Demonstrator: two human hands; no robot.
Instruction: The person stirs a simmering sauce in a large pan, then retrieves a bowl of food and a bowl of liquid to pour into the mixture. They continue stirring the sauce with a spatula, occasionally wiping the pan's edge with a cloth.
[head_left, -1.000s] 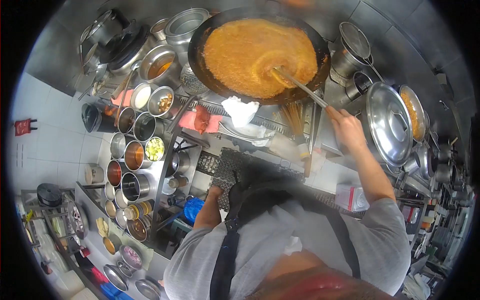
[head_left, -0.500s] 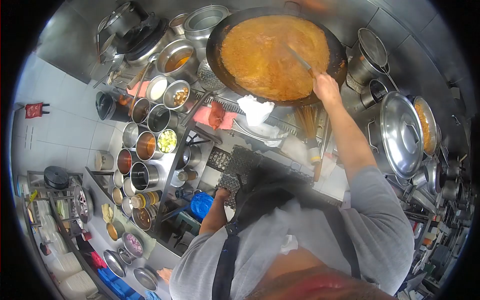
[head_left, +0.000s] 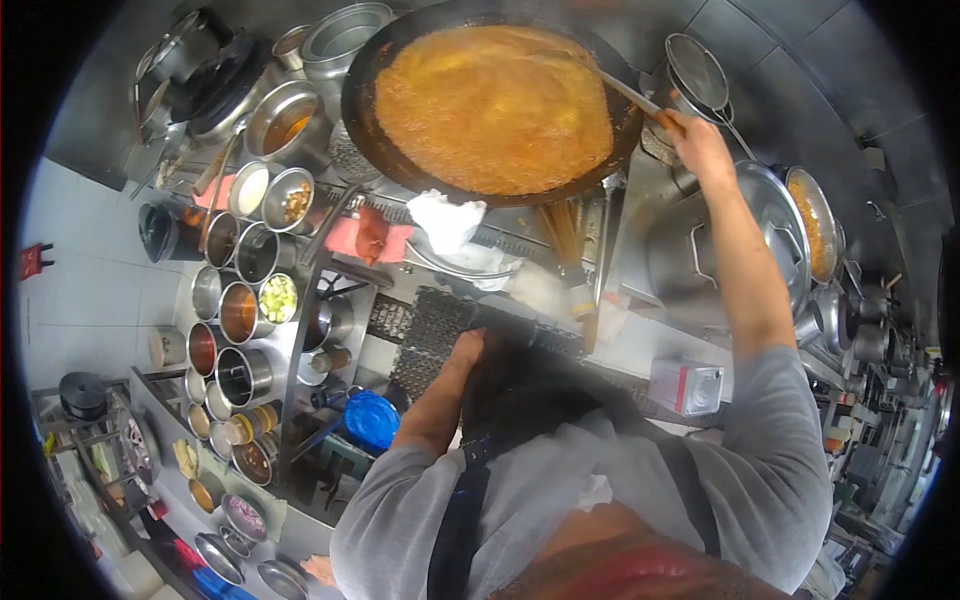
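My right hand (head_left: 701, 148) is closed around the wooden grip of a long-handled cooking utensil (head_left: 632, 93). The far end of its metal shaft reaches into the orange-brown bubbling sauce (head_left: 490, 105), so its head is hidden. The sauce fills most of a big black wok (head_left: 357, 120) at the top of the view. Low against the dark apron (head_left: 550, 370) is my left hand (head_left: 467, 347), well away from the wok. Its fingers are not clear.
Left of me, several steel pots hold ingredients, among them chopped green pieces (head_left: 278, 298). A white cloth (head_left: 446, 220) and a bamboo brush (head_left: 565, 240) lie before the wok. A lidded pot (head_left: 690, 250) stands right. Another person's hand (head_left: 318, 570) shows at lower left.
My right hand has swung the utensil rightward, toward the wok's right rim. My left hand has moved up and in toward the apron. The whole view has shifted, bringing a clear box into sight.
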